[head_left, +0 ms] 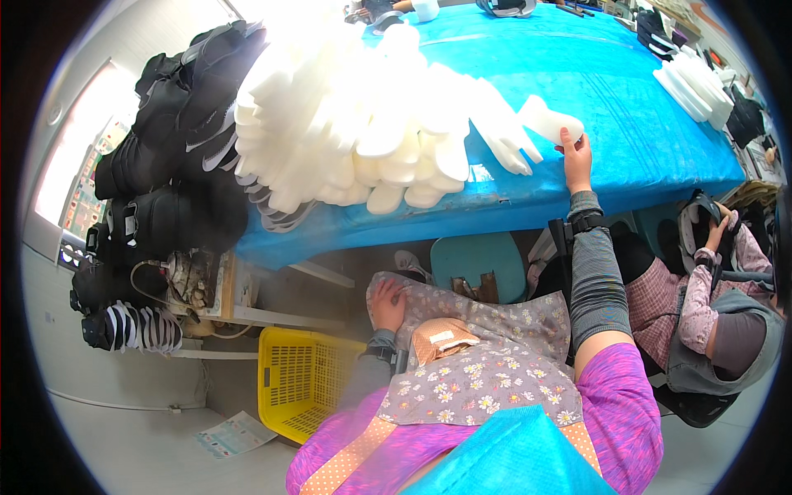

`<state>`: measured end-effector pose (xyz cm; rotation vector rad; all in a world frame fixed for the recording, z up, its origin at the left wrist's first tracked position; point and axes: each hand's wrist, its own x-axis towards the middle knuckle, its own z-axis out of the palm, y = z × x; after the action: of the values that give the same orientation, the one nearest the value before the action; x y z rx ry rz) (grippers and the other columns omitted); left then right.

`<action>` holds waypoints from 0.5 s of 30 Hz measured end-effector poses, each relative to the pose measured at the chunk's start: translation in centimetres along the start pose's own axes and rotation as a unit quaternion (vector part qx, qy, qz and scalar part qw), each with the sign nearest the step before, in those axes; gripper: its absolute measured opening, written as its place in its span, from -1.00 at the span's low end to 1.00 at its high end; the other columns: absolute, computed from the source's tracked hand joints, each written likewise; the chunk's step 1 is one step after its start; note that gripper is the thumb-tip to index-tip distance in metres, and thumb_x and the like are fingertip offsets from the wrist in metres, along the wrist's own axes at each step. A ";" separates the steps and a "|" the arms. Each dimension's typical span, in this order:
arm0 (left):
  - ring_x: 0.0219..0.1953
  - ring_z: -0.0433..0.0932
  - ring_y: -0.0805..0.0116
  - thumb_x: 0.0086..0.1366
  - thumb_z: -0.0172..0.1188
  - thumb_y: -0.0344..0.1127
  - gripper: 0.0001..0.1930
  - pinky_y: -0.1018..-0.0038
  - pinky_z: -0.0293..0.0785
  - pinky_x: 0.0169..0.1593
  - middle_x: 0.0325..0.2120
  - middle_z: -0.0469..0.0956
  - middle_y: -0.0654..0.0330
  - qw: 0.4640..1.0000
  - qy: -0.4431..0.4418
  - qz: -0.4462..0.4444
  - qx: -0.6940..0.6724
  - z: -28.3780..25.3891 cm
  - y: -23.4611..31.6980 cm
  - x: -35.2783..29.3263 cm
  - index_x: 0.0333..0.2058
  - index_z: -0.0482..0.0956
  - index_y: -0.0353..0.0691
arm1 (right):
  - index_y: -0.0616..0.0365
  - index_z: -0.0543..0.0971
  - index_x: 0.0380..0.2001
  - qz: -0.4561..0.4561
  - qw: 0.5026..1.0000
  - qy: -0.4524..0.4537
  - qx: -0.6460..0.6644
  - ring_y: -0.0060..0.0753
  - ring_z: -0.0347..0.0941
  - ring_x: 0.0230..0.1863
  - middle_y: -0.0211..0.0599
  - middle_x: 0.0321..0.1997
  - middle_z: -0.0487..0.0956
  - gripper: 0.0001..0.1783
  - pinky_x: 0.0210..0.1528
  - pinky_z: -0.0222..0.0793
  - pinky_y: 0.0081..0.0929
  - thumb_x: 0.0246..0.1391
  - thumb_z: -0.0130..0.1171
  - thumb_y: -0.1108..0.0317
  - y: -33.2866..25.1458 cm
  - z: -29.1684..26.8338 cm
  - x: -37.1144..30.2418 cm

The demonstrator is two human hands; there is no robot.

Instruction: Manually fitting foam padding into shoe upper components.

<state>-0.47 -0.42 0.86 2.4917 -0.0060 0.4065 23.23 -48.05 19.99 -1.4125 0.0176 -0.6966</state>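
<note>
My right hand [577, 158] reaches out over the blue-covered table [602, 91]. Thumb and fingers pinch the near end of a white insole-shaped piece [551, 122], which lies at the table covering. To its left, a row of similar white pieces [499, 124] leans beside a large heap of white insole-like pieces [330, 124]. My left hand [387, 305] rests on the flowered apron [487, 363] over my lap, with nothing seen in it and its fingers loosely laid out.
Black shoes or uppers [181, 124] are piled at the left. A yellow basket [301, 384] stands on the floor below. At the right, another stack of white pieces [695, 87] lies on the table, and a co-worker [718, 330] handles a dark shoe. A teal stool [478, 262] is under the table.
</note>
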 end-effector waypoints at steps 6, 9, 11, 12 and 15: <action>0.22 0.33 0.00 0.18 0.23 -0.24 -0.78 0.17 0.24 0.27 0.04 0.54 0.14 1.000 0.001 0.006 0.003 -0.2 0.1 0.0 -0.22 0.69 -0.12 | 0.29 0.45 -0.06 0.001 1.000 0.003 -0.007 -0.47 0.51 -0.14 -0.21 -0.11 0.55 -0.50 -0.22 0.52 -0.53 0.19 0.24 0.06 -0.1 0.1 -0.1; 0.23 0.33 0.00 0.18 0.24 -0.23 -0.78 0.17 0.24 0.27 0.04 0.54 0.13 1.000 0.001 0.004 0.002 -0.2 0.0 0.0 -0.22 0.69 -0.12 | 0.29 0.44 -0.05 -0.002 1.000 0.003 0.000 -0.46 0.51 -0.14 -0.21 -0.11 0.55 -0.49 -0.21 0.52 -0.53 0.19 0.25 0.06 -0.2 0.2 -0.2; 0.23 0.32 0.00 0.18 0.24 -0.23 -0.78 0.17 0.23 0.27 0.04 0.54 0.13 1.000 0.001 0.009 0.003 -0.1 0.0 0.0 -0.22 0.69 -0.12 | 0.30 0.44 -0.04 0.001 1.000 0.002 -0.004 -0.46 0.51 -0.14 -0.20 -0.10 0.55 -0.48 -0.21 0.52 -0.52 0.18 0.25 0.06 -0.2 0.1 -0.1; 0.23 0.32 0.00 0.18 0.24 -0.23 -0.78 0.17 0.23 0.27 0.04 0.54 0.13 1.000 0.001 0.008 0.003 -0.1 0.0 0.0 -0.22 0.69 -0.12 | 0.30 0.44 -0.04 0.002 1.000 0.002 -0.004 -0.46 0.51 -0.14 -0.20 -0.10 0.55 -0.48 -0.21 0.52 -0.52 0.18 0.25 0.06 -0.1 0.0 -0.1; 0.23 0.32 0.01 0.18 0.23 -0.23 -0.78 0.17 0.23 0.27 0.05 0.54 0.13 1.000 -0.001 0.006 0.010 -0.2 -0.1 -0.1 -0.22 0.69 -0.12 | 0.30 0.44 -0.04 0.001 1.000 0.003 -0.011 -0.45 0.51 -0.14 -0.20 -0.11 0.55 -0.47 -0.21 0.53 -0.52 0.18 0.24 0.05 -0.1 0.0 -0.2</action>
<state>-0.58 -0.27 0.91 2.5124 -0.0182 0.4115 23.02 -47.96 20.03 -1.4317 0.0304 -0.7011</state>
